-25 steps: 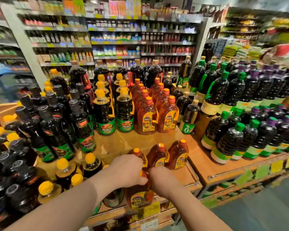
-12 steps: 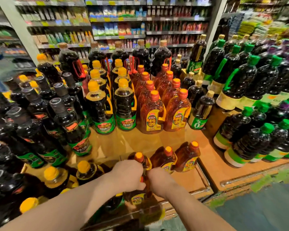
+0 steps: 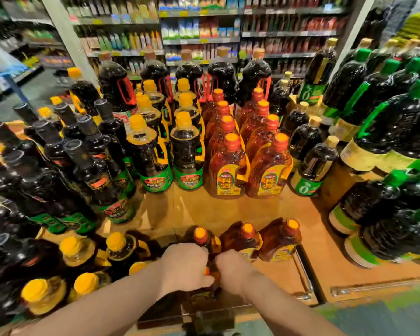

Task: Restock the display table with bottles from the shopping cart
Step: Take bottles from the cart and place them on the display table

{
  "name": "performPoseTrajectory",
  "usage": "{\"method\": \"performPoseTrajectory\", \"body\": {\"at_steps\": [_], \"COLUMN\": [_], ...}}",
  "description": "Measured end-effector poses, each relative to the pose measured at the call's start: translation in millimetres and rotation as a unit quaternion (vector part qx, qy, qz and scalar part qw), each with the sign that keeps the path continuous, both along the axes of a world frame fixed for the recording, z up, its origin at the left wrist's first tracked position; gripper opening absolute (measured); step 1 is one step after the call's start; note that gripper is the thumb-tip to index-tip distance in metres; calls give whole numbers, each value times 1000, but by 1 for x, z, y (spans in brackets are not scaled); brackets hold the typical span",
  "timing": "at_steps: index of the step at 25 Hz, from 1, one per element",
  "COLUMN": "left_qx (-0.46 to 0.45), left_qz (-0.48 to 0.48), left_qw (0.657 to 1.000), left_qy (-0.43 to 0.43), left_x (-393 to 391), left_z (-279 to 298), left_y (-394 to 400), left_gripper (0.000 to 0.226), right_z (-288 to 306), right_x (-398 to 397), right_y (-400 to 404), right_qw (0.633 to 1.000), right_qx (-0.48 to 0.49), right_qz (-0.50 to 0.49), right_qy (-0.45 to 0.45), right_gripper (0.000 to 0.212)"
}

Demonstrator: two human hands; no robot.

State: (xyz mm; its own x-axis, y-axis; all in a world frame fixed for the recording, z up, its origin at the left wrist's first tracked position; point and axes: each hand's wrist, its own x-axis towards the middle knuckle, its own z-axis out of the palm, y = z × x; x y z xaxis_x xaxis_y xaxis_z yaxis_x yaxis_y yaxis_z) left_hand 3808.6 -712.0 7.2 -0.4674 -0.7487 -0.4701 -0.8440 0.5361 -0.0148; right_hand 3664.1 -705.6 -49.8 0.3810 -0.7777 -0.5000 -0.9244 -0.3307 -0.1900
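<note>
Both hands, left hand (image 3: 183, 265) and right hand (image 3: 233, 269), gripped one amber bottle (image 3: 210, 271) at the bench's (image 3: 228, 209) near edge, fingers curled.

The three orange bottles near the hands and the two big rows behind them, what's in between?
Only bare wooden display table lies between the three front bottles and the amber rows, in the head view.

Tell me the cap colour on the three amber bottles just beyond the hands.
Orange caps on all three amber bottles, clearest in the head view, the only one.

two hands (image 3: 183, 267), three front amber bottles (image 3: 243, 241)
</note>
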Motion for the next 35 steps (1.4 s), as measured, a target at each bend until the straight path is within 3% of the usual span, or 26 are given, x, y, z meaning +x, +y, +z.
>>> {"method": "performPoseTrajectory", "body": {"at_steps": [2,5,10,14,17,20,24,29,35], "left_qx": [9,-32,-109,-130,-119,-121,-101,-90,-31], "left_qz": [-15,-53,-121,-208,-315,-416,-554,-700,-842], "left_qw": [1000,996,987,967,939,897,817,693,521], "left_qy": [-22,-65,13,70,69,90,123,146,138], "left_x": [-2,-11,-38,-53,-69,-92,-121,-133,-95], "left_z": [2,16,46,67,76,82,87,88,82], "left_y": [-4,-10,-15,-9,16,52,128,261,459], "left_gripper": [46,55,51,46,49,53,53,59,53], "right_z": [2,12,57,84,92,95,107,107,111], "right_x": [-2,-12,-35,-40,-36,-35,-21,23,123], "right_y": [1,2,16,59,111,172,282,415,612], "right_qw": [1000,998,973,932,888,832,728,584,376], "right_qx": [-10,-30,-120,-188,-187,-192,-213,-216,-202], "right_qz": [-4,-57,-183,-301,-418,-520,-651,-780,-901], "right_qy": [-5,-16,-74,-71,-40,-7,21,56,78], "right_gripper": [9,19,23,11,24,31,31,34,36]}}
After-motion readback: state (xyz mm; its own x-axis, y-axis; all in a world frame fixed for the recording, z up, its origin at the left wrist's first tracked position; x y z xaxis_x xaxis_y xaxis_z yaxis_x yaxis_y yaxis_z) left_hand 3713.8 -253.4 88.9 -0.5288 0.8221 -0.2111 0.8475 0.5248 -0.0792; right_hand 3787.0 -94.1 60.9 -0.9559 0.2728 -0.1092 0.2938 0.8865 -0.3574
